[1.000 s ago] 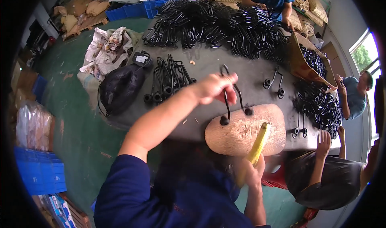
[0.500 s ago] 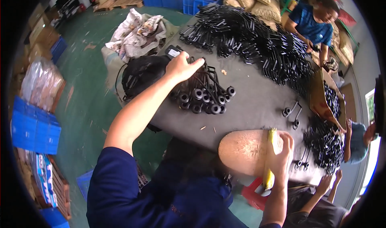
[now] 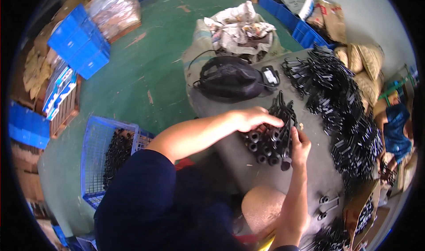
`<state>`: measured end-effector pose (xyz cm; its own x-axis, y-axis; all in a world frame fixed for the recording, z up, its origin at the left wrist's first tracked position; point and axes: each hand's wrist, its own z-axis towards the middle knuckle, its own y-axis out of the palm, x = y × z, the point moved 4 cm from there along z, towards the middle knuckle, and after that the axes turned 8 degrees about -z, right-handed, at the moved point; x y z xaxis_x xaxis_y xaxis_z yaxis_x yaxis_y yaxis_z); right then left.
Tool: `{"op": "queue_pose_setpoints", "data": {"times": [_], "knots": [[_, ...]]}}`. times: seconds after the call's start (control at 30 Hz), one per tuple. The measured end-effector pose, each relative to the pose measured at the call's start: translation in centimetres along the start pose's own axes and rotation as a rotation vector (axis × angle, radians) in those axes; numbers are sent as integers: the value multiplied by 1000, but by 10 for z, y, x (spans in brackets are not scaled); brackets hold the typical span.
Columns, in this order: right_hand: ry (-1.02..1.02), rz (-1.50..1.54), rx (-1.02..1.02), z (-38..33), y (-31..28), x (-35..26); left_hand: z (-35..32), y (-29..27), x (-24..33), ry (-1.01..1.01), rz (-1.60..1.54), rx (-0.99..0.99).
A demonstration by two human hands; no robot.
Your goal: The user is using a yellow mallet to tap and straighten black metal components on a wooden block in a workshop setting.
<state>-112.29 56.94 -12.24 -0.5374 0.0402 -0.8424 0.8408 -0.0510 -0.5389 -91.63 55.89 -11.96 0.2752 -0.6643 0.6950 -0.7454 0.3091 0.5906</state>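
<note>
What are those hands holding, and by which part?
A bundle of black bent rods: the left hand and right hand appear to clasp it from opposite sides.

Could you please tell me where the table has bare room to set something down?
The table has bare room between the right hand and the large black rod pile, and between the rod bundle and the tan board, barring small scraps. Crowded: around the brown box.

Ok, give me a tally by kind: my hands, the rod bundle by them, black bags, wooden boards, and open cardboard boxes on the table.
Left hand and right hand: 2
Bundle of black bent rods: 1
Black bag: 1
Rounded wooden board: 1
Open cardboard box: 1
Total: 6
</note>
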Motion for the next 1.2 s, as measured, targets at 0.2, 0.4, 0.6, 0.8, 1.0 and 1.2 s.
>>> {"op": "queue_pose_setpoints", "data": {"times": [0.2, 0.4, 0.6, 0.8, 1.0, 1.2], "knots": [[22, 160, -120, -26, -11, 5, -1, 34, -5, 73, 132, 243], [-159, -97, -132, -84, -10, -50, -76, 36, -35, 181, -89, -27], [-253, -210, -317, -175, 92, -141, -190, -27, -90, 389, -306, 276], [-392, -240, -669, -245, 268, -176, -342, -160, -193, 455, -539, 622], [-419, 127, -1199, -294, 380, -233, -536, -248, -255, 651, -682, 1377], [-167, 69, -842, -200, 283, -171, -647, -397, -345, 949, -837, 1532]]}}
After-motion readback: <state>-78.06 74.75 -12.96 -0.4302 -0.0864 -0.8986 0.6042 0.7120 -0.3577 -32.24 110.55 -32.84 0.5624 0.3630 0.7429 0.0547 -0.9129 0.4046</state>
